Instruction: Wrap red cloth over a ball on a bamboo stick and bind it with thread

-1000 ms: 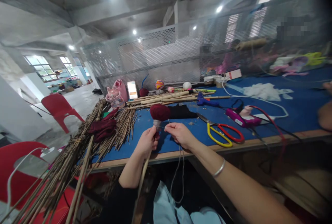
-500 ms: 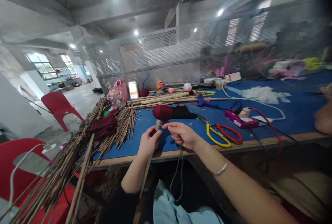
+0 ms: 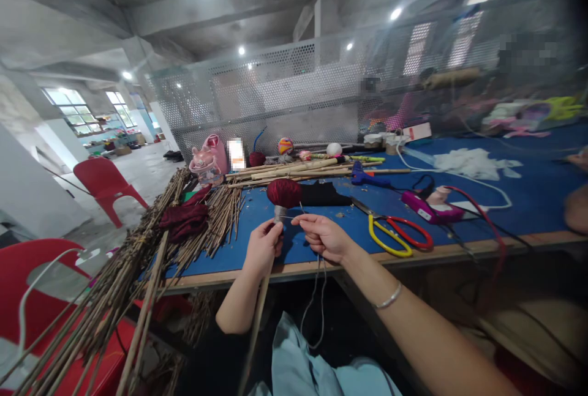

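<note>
My left hand (image 3: 261, 248) is closed around a wooden stick (image 3: 258, 316), held upright at the table edge. A dark red fabric-covered ball (image 3: 283, 193) tops the stick, with grey yarn (image 3: 278, 213) wound just beneath it. My right hand (image 3: 325, 238) pinches the grey yarn and holds a short stretch of it taut from the winding. Below that hand, a loose loop of the yarn hangs over my lap. A thin light sliver stands above my right fingertips; its kind is unclear. Right of the ball lie black cloth (image 3: 325, 194) and scissors (image 3: 390, 235) with yellow and red handles.
Bundles of thin sticks (image 3: 124, 273) and dark red cloth (image 3: 186, 220) lie at left. A blue glue gun (image 3: 367, 177), a purple box (image 3: 429, 207) with cables and white scraps (image 3: 478, 163) are at right. A perforated metal screen (image 3: 257, 99) stands behind. Another person's arm shows at far right.
My right hand has moved slightly right, away from the stick, and the grey yarn between my hands shows longer. The ball sits slightly higher and further left in view.
</note>
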The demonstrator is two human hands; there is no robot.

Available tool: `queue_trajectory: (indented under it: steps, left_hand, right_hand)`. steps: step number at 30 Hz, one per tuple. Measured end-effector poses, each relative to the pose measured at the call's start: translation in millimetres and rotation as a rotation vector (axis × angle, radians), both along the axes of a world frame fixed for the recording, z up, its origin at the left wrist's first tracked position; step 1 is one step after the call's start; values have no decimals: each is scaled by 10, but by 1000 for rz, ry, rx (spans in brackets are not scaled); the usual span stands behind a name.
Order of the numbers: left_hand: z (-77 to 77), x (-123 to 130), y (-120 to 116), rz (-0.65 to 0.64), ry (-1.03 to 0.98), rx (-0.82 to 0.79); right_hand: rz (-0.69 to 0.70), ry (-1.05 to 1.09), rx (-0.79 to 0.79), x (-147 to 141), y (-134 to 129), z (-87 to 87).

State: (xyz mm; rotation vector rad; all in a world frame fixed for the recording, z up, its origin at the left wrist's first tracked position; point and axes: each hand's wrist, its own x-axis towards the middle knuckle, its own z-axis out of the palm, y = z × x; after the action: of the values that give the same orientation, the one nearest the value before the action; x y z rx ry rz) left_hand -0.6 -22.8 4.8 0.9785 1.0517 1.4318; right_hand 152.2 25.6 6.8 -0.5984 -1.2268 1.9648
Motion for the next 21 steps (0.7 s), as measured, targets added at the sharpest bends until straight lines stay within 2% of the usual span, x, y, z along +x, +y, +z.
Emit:
queue_trajectory:
  steps: [7, 15, 18, 21]
  left_hand:
    - [19, -1, -5, -6, -25, -7]
    - [64, -54, -104, -114, -128, -18]
    - [77, -4, -181, -132, -212, -13]
    - [77, 63, -243, -222, -373, -51]
  right_hand:
    - [-37, -2, -9, -4, 5, -12]
    - [-78, -63, 45, -72, 21, -26]
    - [-109, -80, 77, -105, 4, -26]
    - [-110, -29, 91, -116, -11, -12]
